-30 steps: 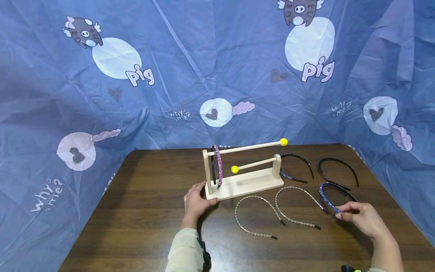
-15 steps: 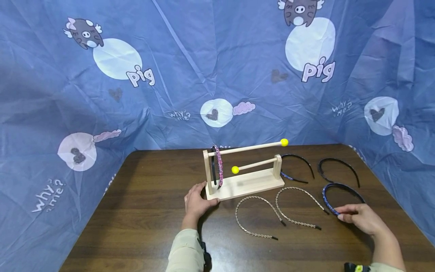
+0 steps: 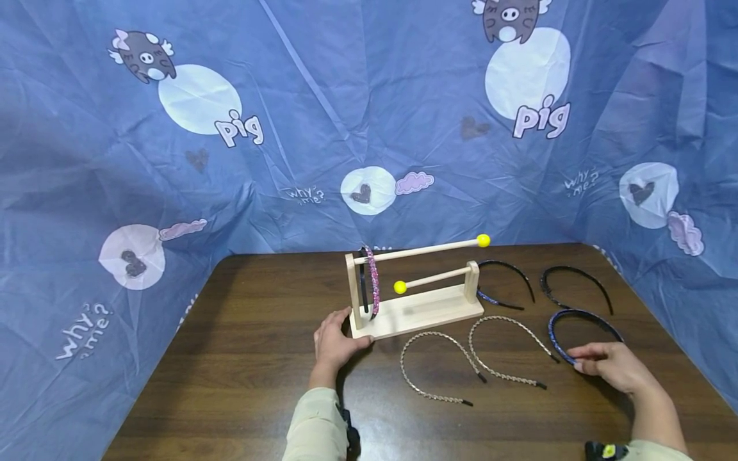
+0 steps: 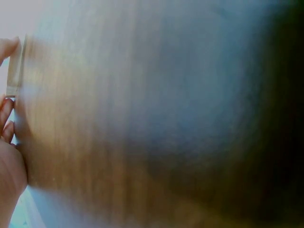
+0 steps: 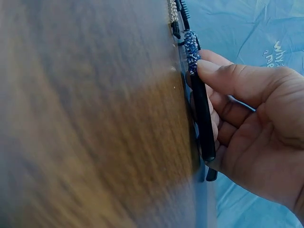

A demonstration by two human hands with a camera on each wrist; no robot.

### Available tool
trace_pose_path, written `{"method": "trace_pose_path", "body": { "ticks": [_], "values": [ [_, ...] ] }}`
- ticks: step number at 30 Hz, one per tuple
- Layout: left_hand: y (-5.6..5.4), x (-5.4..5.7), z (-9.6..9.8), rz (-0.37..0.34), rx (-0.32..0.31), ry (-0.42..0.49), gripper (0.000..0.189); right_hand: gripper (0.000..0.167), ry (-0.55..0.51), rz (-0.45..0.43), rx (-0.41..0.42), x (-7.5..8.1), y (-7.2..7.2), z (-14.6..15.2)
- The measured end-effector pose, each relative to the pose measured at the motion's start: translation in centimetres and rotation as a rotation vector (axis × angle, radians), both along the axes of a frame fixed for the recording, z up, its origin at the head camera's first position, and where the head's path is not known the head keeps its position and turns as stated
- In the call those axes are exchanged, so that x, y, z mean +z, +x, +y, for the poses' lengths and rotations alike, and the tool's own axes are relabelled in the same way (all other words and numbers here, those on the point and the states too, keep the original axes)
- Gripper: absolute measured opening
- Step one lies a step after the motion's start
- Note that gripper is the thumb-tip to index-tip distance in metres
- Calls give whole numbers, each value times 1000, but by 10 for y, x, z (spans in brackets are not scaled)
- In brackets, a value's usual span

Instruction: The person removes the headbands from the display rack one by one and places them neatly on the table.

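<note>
A wooden headband stand (image 3: 423, 312) with two yellow-tipped rods stands mid-table. My left hand (image 3: 336, 342) grips the left end of its base, thumb along the front edge and fingers round the left side. On the upper rod, near the left post, hang a pink sequined headband (image 3: 375, 285) and a black headband (image 3: 363, 291). At the right, my right hand (image 3: 614, 368) pinches a blue glittery headband (image 3: 555, 334) near one end. In the right wrist view, thumb and forefinger hold its sparkling part (image 5: 192, 50), with its black tips pointing down beside the palm.
Two gold braided headbands (image 3: 405, 371) lie in front of the stand, tips toward the lower right. Behind its right end lies a blue-and-black headband (image 3: 510, 267). A black headband (image 3: 576, 271) lies farther right. A blue printed cloth (image 3: 311, 128) surrounds the brown table (image 3: 230, 384).
The blue headband and my right hand have shifted slightly to the right, and the headband has turned a little so its loop looks wider. My left hand stays on the stand.
</note>
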State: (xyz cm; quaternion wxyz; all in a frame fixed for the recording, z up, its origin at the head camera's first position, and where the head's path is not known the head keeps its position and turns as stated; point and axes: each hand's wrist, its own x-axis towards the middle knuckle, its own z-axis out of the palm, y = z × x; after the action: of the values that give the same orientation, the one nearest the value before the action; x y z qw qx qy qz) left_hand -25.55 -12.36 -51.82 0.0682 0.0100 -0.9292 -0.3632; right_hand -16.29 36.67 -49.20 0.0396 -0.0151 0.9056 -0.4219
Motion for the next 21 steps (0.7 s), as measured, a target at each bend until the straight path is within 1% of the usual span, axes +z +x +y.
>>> {"method": "trace_pose_path", "body": {
  "ticks": [4, 8, 10, 12, 15, 21],
  "values": [
    [0, -1, 0, 4, -5, 3, 85, 30, 1, 6, -12, 2, 2, -2],
    [2, -1, -2, 6, -2, 8, 85, 29, 53, 89, -77, 8, 5, -16],
    [4, -2, -2, 8, 1, 9, 85, 29, 50, 145, -120, 12, 7, -27],
    [4, -1, -2, 13, -1, 15, 85, 31, 17, 191, -157, 14, 8, -40],
    [4, -1, -2, 11, -12, 23, 85, 35, -74, 238, -199, 16, 9, -56],
    [0, 0, -4, 21, -44, 29, 83, 36, -201, 304, -284, 11, 7, -85]
  ]
}}
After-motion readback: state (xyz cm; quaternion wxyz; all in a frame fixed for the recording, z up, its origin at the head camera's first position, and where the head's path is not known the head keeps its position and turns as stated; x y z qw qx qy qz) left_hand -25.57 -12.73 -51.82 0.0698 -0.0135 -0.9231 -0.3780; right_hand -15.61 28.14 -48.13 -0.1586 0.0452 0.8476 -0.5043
